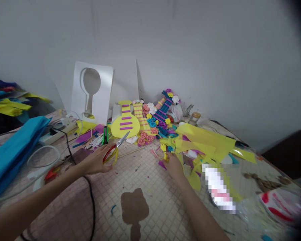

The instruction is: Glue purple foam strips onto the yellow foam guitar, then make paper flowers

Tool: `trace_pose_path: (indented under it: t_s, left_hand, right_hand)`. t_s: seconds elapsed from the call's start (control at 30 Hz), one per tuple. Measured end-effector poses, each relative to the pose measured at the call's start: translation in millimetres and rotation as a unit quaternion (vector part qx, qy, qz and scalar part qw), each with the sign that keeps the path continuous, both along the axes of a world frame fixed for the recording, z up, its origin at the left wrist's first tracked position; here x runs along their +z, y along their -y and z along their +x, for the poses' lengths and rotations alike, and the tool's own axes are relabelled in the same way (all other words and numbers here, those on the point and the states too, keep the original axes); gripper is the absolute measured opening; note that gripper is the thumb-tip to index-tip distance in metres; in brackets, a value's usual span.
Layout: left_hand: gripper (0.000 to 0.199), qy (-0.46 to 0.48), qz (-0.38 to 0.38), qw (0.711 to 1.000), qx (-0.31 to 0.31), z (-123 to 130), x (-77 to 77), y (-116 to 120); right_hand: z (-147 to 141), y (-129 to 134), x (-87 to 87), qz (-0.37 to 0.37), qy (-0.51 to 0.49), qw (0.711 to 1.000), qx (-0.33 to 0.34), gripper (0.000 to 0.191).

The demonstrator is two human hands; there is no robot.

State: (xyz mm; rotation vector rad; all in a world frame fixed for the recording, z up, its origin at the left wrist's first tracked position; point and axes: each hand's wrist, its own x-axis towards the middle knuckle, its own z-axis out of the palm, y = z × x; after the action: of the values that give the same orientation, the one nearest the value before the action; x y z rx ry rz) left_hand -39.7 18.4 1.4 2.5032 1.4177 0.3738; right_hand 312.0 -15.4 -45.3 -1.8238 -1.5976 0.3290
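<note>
My left hand [99,161] holds scissors [120,140] with red and yellow handles, their blades pointing up and right. Right of the middle, my right hand [174,164] has its fingers closed on a small yellow piece [166,156] beside the pile of yellow sheets [203,140]. Beyond the scissors stands a yellow guitar shape [125,124] with purple strips. To its right are a yellow strung piece [141,117] and a blue one [164,112], with crepe flowers [146,137] around them. A brown cardboard cutout [134,206] lies near the front.
A white board [106,80] with a cut-out shape leans at the back. Blue paper [17,150], a power strip [52,134] and a black cable [91,197] lie left. A green cutter [105,135] is near the middle; a jar [195,117] stands at the back; plastic packaging [278,207] lies right.
</note>
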Motion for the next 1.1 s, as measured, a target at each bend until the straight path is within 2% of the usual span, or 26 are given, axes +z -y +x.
trace_pose_path:
  t_s: [0.17,0.3,0.43,0.57,0.67,0.73,0.8,0.87,0.9,0.97,1.0,1.07,1.1]
  left_hand:
    - [0.076,-0.024,0.007,1.000,-0.019,-11,-6.7,-16]
    - [0.076,-0.007,-0.016,0.999,-0.049,-20,-9.8,-25]
    - [0.072,0.004,-0.053,0.997,-0.059,-31,-11.7,-31]
    - [0.068,-0.015,-0.005,0.999,-0.043,-25,-3.0,-29]
    - [0.052,0.027,0.044,0.998,-0.030,2,10.5,-16]
    - [0.040,0.104,0.027,0.994,-0.035,32,16.3,-3]
    - [0.036,0.195,-0.085,0.976,-0.051,67,15.7,10]
    - [0.032,0.293,-0.201,0.933,-0.050,102,9.1,21]
    - [0.028,0.337,-0.233,0.911,-0.053,117,4.7,24]
    - [0.028,0.363,-0.221,0.904,-0.042,139,-3.7,27]
    - [0.027,0.375,-0.217,0.900,-0.040,146,-6.7,27]
    - [0.026,0.393,-0.215,0.893,-0.047,154,-9.8,27]
    - [0.025,0.401,-0.219,0.888,-0.055,155,-10.0,27]
  right_hand:
    - [4,2,-0.4,0.001,-0.067,0.998,-0.016,0.020]
    - [17,6,3.7,-0.009,-0.184,0.983,-0.010,0.023]
    - [23,12,9.0,-0.021,-0.331,0.943,0.029,0.028]
    - [11,18,15.3,-0.024,-0.439,0.894,0.085,0.027]
    - [-8,22,19.8,-0.029,-0.474,0.872,0.117,0.026]
    - [-23,26,20.8,-0.034,-0.482,0.865,0.135,0.025]
    - [-38,31,19.7,-0.039,-0.481,0.862,0.155,0.025]
    - [-50,37,16.9,-0.046,-0.477,0.859,0.178,0.025]
    - [-53,39,15.2,-0.049,-0.471,0.860,0.190,0.025]
    - [-56,41,12.4,-0.051,-0.442,0.871,0.210,0.023]
    - [-55,40,11.7,-0.037,-0.416,0.885,0.203,0.021]
    - [-51,34,12.6,0.022,-0.383,0.911,0.154,0.024]
    - [-50,30,14.0,0.041,-0.381,0.913,0.143,0.029]
